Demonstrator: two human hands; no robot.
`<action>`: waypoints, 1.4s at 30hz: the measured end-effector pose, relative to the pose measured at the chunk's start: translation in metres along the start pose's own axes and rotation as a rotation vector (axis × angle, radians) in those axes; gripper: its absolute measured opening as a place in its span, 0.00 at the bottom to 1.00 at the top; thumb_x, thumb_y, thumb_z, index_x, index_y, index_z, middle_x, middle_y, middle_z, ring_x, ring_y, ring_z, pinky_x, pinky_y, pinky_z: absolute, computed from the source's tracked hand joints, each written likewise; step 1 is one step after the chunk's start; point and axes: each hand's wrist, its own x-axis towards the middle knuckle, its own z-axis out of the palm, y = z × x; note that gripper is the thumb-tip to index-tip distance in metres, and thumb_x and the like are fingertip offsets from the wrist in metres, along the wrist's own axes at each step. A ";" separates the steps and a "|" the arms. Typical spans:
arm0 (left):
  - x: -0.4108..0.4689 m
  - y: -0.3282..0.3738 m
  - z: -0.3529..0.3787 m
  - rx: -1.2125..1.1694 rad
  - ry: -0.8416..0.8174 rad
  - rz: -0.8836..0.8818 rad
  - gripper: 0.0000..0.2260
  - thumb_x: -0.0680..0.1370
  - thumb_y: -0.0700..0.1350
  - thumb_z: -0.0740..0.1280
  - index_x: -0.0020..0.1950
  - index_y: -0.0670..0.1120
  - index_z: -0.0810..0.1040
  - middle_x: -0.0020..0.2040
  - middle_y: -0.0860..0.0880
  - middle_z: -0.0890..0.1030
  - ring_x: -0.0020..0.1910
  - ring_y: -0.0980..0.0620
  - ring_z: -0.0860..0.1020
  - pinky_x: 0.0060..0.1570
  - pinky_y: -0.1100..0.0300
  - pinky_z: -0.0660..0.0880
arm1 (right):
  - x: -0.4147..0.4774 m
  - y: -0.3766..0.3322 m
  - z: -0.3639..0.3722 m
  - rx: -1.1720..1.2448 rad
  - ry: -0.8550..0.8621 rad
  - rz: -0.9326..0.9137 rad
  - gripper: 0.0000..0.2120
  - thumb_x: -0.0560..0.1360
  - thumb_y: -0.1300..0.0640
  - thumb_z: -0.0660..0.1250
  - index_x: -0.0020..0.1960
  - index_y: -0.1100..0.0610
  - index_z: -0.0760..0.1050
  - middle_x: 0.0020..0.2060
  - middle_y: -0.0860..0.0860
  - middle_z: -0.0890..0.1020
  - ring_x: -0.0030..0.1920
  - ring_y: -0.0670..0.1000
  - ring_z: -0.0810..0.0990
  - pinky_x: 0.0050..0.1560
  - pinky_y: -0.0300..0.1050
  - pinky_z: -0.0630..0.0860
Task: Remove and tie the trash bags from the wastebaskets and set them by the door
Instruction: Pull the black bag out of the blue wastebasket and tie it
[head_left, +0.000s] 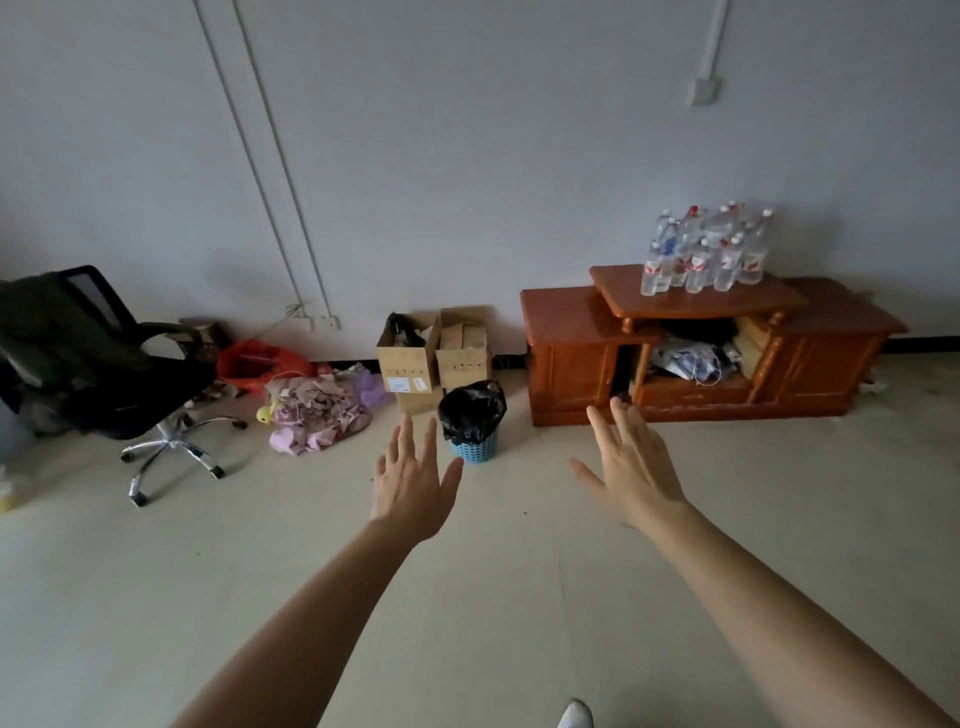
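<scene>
While the wooden cabinet is standing against the wall with water bottles crowding its top, the person is stretching both arms forward, the left hand and right hand spread wide and holding nothing. Between them, farther off on the floor, the blue wastebasket is sitting with its black trash bag bunched over the rim, just beside cardboard boxes.

left hand: outstretched, fingers spread | right hand: same
</scene>
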 end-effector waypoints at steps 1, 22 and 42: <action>0.021 0.000 0.011 -0.014 -0.029 -0.020 0.33 0.82 0.63 0.51 0.81 0.50 0.45 0.82 0.42 0.43 0.81 0.41 0.46 0.76 0.42 0.52 | 0.018 0.004 0.011 0.000 -0.014 0.005 0.37 0.79 0.33 0.48 0.80 0.52 0.43 0.79 0.59 0.46 0.79 0.61 0.49 0.76 0.57 0.56; 0.503 -0.053 0.151 -0.318 -0.331 -0.317 0.33 0.82 0.59 0.57 0.81 0.48 0.48 0.81 0.42 0.50 0.80 0.42 0.49 0.77 0.46 0.53 | 0.558 0.024 0.161 0.148 -0.325 -0.078 0.36 0.80 0.38 0.54 0.79 0.56 0.49 0.78 0.59 0.55 0.77 0.59 0.57 0.74 0.56 0.62; 0.869 -0.132 0.406 -0.563 -0.600 -0.687 0.30 0.81 0.54 0.60 0.80 0.48 0.53 0.77 0.44 0.63 0.74 0.43 0.64 0.70 0.47 0.66 | 0.920 0.004 0.470 0.374 -0.643 0.139 0.26 0.81 0.45 0.56 0.76 0.55 0.60 0.71 0.55 0.69 0.71 0.57 0.68 0.66 0.54 0.69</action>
